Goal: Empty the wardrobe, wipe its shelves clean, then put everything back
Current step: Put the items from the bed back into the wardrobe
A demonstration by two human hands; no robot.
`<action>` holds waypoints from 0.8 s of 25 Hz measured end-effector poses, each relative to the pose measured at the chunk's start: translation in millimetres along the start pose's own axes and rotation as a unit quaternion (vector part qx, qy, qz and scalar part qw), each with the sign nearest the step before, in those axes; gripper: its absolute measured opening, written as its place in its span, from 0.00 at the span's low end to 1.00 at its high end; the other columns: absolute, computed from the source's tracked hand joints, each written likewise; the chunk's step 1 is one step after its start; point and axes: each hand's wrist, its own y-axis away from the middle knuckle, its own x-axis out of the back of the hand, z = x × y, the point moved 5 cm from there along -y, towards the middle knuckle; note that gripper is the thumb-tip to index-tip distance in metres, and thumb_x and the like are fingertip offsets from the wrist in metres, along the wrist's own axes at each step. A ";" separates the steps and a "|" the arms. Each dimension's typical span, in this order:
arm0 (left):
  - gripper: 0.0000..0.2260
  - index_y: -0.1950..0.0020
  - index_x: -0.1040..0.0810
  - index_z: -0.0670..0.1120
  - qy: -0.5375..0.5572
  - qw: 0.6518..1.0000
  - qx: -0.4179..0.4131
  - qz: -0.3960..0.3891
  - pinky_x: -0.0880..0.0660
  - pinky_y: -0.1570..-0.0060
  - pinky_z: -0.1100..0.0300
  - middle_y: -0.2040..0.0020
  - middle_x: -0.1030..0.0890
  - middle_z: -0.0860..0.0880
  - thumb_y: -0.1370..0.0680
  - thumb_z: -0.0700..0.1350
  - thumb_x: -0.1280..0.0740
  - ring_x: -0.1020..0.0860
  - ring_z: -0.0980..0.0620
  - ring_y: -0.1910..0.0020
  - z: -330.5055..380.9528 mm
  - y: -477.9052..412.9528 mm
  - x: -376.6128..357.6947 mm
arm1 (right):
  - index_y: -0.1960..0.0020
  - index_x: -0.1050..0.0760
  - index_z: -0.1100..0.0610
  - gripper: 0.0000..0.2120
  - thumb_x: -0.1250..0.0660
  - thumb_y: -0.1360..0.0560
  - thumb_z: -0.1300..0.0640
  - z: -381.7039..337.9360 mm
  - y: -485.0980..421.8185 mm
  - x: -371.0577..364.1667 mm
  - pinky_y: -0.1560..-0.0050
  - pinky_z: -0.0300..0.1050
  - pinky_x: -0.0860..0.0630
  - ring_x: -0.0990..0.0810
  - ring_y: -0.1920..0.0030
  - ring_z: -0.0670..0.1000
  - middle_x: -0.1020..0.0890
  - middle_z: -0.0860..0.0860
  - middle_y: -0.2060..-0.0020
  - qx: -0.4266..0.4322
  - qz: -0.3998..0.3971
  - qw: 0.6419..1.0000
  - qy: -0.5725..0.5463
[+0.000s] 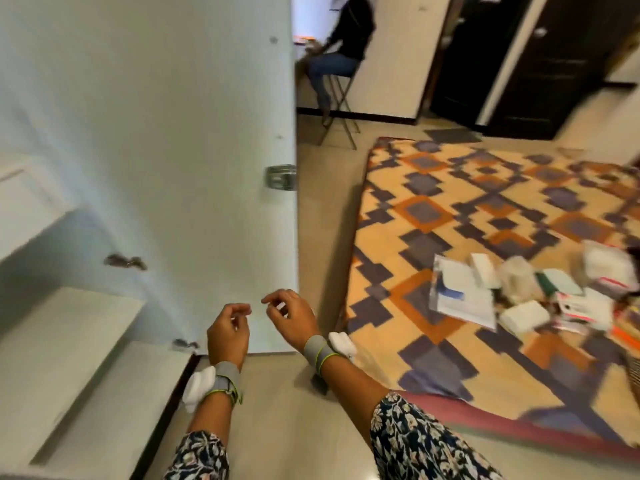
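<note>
Fingers (242,309) on the left hand (228,336) loosely curled, nothing in them; right hand (294,318) the same. The 2 hands hang close together just in front of the wardrobe door (207,133), which stands open. Wardrobe shelves (69,327) at left: those in view look bare. Contents (519,299) (boxes, packets, papers) lie heaped on the patterned rug (433,209), well apart from the wardrobe, probably parked there to leave the shelves free for wiping. No cloth in view. Judgement: emptying done or nearly so; wiping is next, which would explain the free hands. Blur limits detail on the heap. 1 seated person (343,46) in the background, uninvolved.
</note>
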 end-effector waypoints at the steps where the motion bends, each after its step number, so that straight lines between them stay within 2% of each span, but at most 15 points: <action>1: 0.11 0.52 0.21 0.46 0.000 0.999 0.001 -0.032 0.24 0.48 0.53 0.52 0.17 0.46 0.23 0.33 0.40 0.20 0.44 0.53 13.7 10.4 -44.5 | 0.47 0.21 0.56 0.09 0.37 0.25 0.60 28.9 6.1 38.3 0.54 0.37 0.29 0.25 0.60 0.48 0.21 0.53 0.51 -0.021 0.019 1.000 0.004; 3: 0.10 0.53 0.21 0.47 -0.002 0.996 0.010 -0.089 0.24 0.50 0.54 0.52 0.17 0.46 0.22 0.35 0.40 0.20 0.43 0.53 31.5 29.5 -121.8 | 0.45 0.22 0.57 0.10 0.38 0.24 0.60 78.6 21.6 102.8 0.55 0.37 0.31 0.25 0.57 0.50 0.22 0.54 0.49 -0.068 0.046 0.997 0.009; 5: 0.09 0.54 0.21 0.47 -0.011 0.990 0.013 -0.136 0.24 0.50 0.53 0.52 0.17 0.45 0.22 0.36 0.39 0.20 0.42 0.54 45.9 50.3 -192.2 | 0.45 0.23 0.57 0.10 0.38 0.24 0.59 127.9 40.1 158.1 0.53 0.41 0.29 0.24 0.54 0.52 0.22 0.54 0.49 -0.106 0.063 0.992 0.007; 7: 0.10 0.55 0.22 0.49 -0.016 0.980 0.020 -0.196 0.24 0.50 0.50 0.53 0.17 0.43 0.23 0.35 0.39 0.20 0.41 0.54 60.7 75.0 -261.1 | 0.45 0.23 0.56 0.09 0.39 0.23 0.58 176.5 58.7 212.2 0.53 0.44 0.27 0.24 0.55 0.51 0.22 0.53 0.49 -0.137 0.089 0.986 0.008; 9: 0.12 0.57 0.24 0.51 -0.020 0.966 0.027 -0.257 0.23 0.49 0.48 0.54 0.17 0.43 0.23 0.34 0.39 0.20 0.40 0.54 73.6 97.5 -320.7 | 0.46 0.23 0.56 0.08 0.38 0.23 0.59 217.7 74.9 261.2 0.56 0.43 0.26 0.25 0.59 0.49 0.23 0.51 0.53 -0.170 0.129 0.977 -0.006; 11: 0.12 0.56 0.24 0.50 -0.029 0.954 0.035 -0.297 0.23 0.48 0.48 0.55 0.17 0.44 0.22 0.34 0.40 0.20 0.40 0.53 84.5 113.1 -365.0 | 0.47 0.23 0.56 0.07 0.38 0.23 0.60 246.5 88.2 301.1 0.62 0.39 0.28 0.27 0.64 0.46 0.23 0.51 0.55 -0.209 0.160 0.964 -0.029; 14: 0.09 0.54 0.23 0.47 -0.052 0.939 0.043 -0.337 0.24 0.51 0.53 0.55 0.18 0.45 0.22 0.35 0.39 0.21 0.42 0.56 93.2 121.1 -423.8 | 0.47 0.23 0.58 0.08 0.38 0.23 0.61 289.6 96.9 346.2 0.59 0.36 0.30 0.25 0.59 0.49 0.20 0.56 0.51 -0.254 0.193 0.947 -0.032; 17: 0.06 0.54 0.23 0.47 -0.075 0.921 0.059 -0.378 0.24 0.49 0.51 0.52 0.18 0.43 0.23 0.37 0.37 0.21 0.40 0.53 95.7 118.6 -484.1 | 0.48 0.23 0.55 0.08 0.38 0.24 0.61 325.1 97.5 383.7 0.54 0.39 0.28 0.24 0.56 0.49 0.20 0.54 0.53 -0.289 0.221 0.930 -0.044; 20: 0.04 0.53 0.23 0.47 -0.100 0.893 0.107 -0.427 0.24 0.47 0.51 0.49 0.18 0.41 0.23 0.39 0.35 0.21 0.39 0.48 97.7 116.0 -550.9 | 0.49 0.23 0.53 0.07 0.38 0.24 0.60 365.4 87.2 425.6 0.53 0.45 0.25 0.24 0.58 0.51 0.22 0.50 0.57 -0.343 0.241 0.906 -0.055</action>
